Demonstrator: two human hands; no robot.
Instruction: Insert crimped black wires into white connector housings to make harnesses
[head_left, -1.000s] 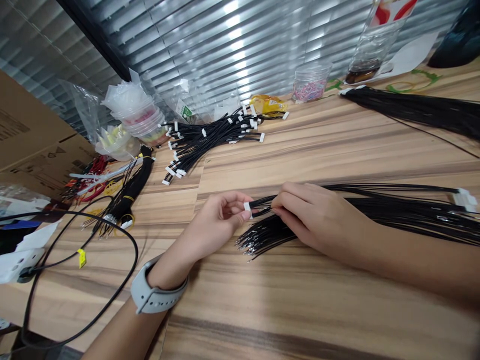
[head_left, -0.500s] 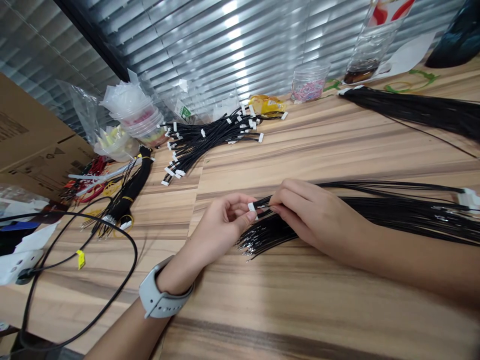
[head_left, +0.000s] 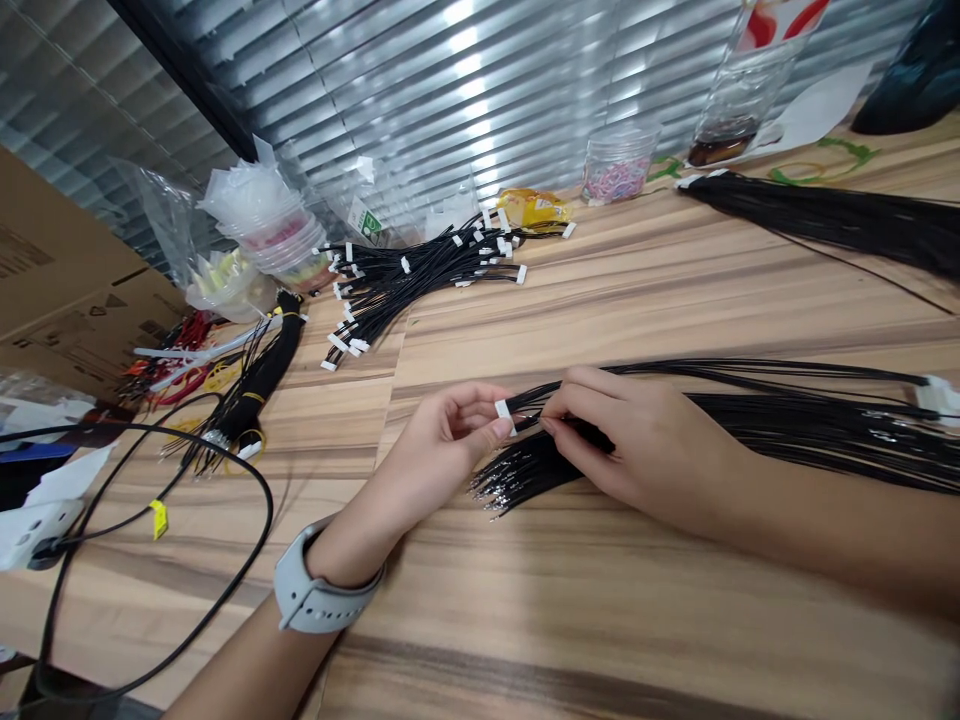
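Observation:
Between thumb and fingers my left hand (head_left: 454,435) pinches a small white connector (head_left: 504,410), with several black wires running out of it to the right. Close beside it, my right hand (head_left: 622,430) is closed at the fingertips on a thin black wire (head_left: 531,418), its end near the connector. Beneath both hands lies a bundle of loose black wires (head_left: 551,462) with bare silvery terminals at the left end. A larger white connector (head_left: 937,398) shows at the far right end of the wires. Part of the bundle is hidden under my right hand and forearm.
A pile of short black cables with white connectors (head_left: 420,275) lies at the back. Left of it are a tied wire bundle (head_left: 262,385), stacked plastic tubs (head_left: 277,235) and a looped black power cord (head_left: 270,500). Another wire bundle (head_left: 825,215) lies at the back right, near a bottle (head_left: 731,110).
My right hand's fingertips have shifted very slightly, still pinched by the connector. The wires above it bow up a little more. My left hand keeps its grip nearly in place.

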